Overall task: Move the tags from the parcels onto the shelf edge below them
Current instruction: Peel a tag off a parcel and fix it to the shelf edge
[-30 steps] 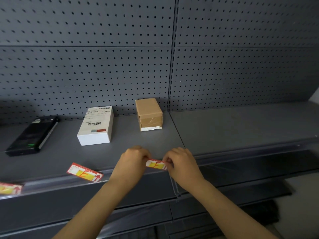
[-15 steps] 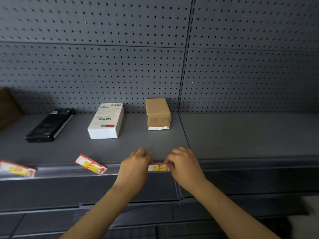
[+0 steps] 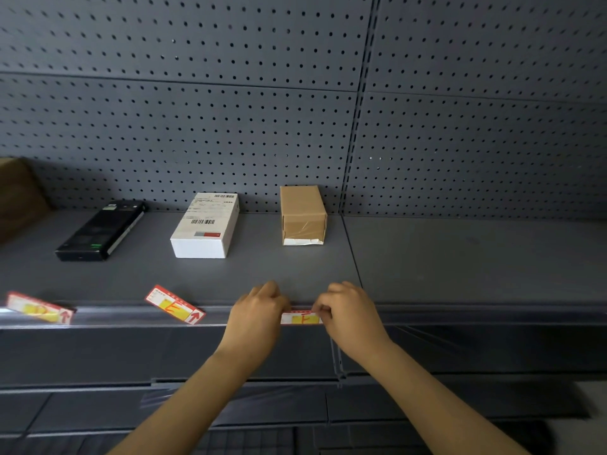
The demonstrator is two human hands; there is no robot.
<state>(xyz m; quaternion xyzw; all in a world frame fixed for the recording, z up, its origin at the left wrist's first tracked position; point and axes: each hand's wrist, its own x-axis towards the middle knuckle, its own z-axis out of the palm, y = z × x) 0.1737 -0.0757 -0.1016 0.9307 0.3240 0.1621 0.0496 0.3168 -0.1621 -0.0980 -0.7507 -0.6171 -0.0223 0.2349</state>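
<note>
A red-and-yellow tag (image 3: 300,318) lies flat against the shelf edge (image 3: 460,315), below the brown cardboard parcel (image 3: 303,214). My left hand (image 3: 258,318) pinches its left end and my right hand (image 3: 348,315) pinches its right end. A second tag marked E (image 3: 175,308) rests tilted on the edge below the white parcel (image 3: 206,224). A third tag (image 3: 38,308) sits on the edge at far left, below the black parcel (image 3: 100,229).
A grey pegboard wall (image 3: 295,126) backs the shelf. Part of a brown box (image 3: 18,195) shows at the far left. A vertical seam (image 3: 351,254) splits the shelf to the right of the brown parcel. Lower shelves lie beneath.
The view has shifted right and tilted up. Both hands have pressed the tag from a slight tilt down flat onto the shelf edge. The parcels and other tags have not moved.
</note>
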